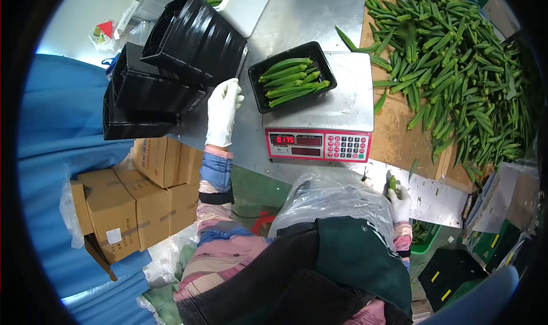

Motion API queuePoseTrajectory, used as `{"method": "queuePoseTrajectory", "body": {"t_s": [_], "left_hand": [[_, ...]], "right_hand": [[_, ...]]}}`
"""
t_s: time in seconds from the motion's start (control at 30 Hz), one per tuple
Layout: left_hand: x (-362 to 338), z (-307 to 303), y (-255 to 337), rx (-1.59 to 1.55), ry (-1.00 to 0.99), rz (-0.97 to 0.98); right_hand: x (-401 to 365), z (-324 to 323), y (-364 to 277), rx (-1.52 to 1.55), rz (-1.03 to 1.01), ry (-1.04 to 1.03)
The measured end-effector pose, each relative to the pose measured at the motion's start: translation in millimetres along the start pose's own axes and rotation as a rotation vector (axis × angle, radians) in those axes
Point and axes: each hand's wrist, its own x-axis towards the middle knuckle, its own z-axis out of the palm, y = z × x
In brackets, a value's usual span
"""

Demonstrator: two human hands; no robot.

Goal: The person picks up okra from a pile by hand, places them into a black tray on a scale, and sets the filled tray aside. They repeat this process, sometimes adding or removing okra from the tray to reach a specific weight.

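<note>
White-gloved right hand [398, 197] grasps an okra pod [393, 183]. Beyond that grip, leftward, a black tray [274, 104] of okra sits on a scale [348, 105] reading 0.175; beside it, the left hand's [224, 105] grip is unclear.

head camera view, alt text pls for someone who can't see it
A black plastic tray of green okra sits on a red-framed metal scale reading 0.175. The white-gloved left hand is beside stacked black trays; the white-gloved right hand holds an okra pod. A big okra heap lies on brown cardboard at right.
</note>
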Motion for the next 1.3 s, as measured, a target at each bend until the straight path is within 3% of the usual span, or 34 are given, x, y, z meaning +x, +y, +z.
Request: {"method": "queuePoseTrajectory", "body": {"t_s": [0.17, 0.2, 0.37, 0.43, 0.57, 0.77, 0.8, 0.9, 0.97, 1.07, 1.17, 1.2, 1.3], "left_hand": [[7, 20, -22, 0.023, -0.116, -0.066], [9, 25, -25, -0.037, -0.144, 0.021], [3, 42, -33, -0.140, -0.233, 0.046], [-7, 41, -17, -0.071, -0.252, -0.206], [16, 47, -11, -0.106, -0.353, -0.246], [103, 99, 32, -0.224, -0.358, -0.223], [125, 115, 33, -0.235, -0.339, -0.195], [200, 160, 16, -0.232, -0.276, -0.144], [276, 192, -38, -0.117, -0.215, -0.025], [270, 207, -21, -0.330, -0.263, -0.294], [254, 214, -4, -0.264, -0.340, -0.068], [225, 209, 26, -0.188, -0.342, 0.020], [176, 175, 54, -0.117, -0.197, 0.695]], "right_hand": [[2, 0, 6, -0.019, 0.024, 0.010], [1, 0, 5, -0.007, 0.023, 0.012], [0, 2, 4, -0.002, 0.028, 0.031], [-2, 2, -2, -0.023, 0.055, 0.047], [-4, 4, -5, 0.107, 0.017, 0.010], [-17, 3, -42, 0.059, 0.060, 0.062], [-10, 5, -23, -0.012, 0.062, 0.089], [3, 7, 5, -0.115, 0.055, 0.112], [6, 9, 6, -0.105, 0.041, 0.100], [9, 10, 11, -0.098, 0.029, 0.101], [12, 10, 20, -0.094, 0.023, 0.112], [11, 10, 22, -0.095, 0.021, 0.113], [10, 13, 29, -0.087, 0.008, 0.124]]}}
